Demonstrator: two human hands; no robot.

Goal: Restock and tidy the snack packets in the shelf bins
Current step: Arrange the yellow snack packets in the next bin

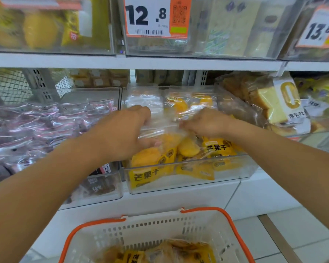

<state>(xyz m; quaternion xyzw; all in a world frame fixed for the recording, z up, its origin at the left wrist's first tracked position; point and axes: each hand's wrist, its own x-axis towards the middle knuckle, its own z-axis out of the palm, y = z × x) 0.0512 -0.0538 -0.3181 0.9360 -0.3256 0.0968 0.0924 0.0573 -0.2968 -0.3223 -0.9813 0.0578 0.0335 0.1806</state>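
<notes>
A clear shelf bin (188, 179) in the middle holds several yellow mango snack packets (219, 149). Both my hands reach into it from the front. My left hand (129, 130) grips a clear-topped yellow packet (163, 133) at its left side, thumb low near the packet's front. My right hand (207, 123) pinches the same packet's top edge from the right. The packet lies over the others in the bin, its lower part partly hidden by my left hand.
A white basket with orange rim (234, 223) stands below on the floor, with more yellow packets (160, 253) in it. A bin of purple packets (46, 130) is on the left, bread packets (270, 103) on the right. Upper bins carry price tags (148, 16).
</notes>
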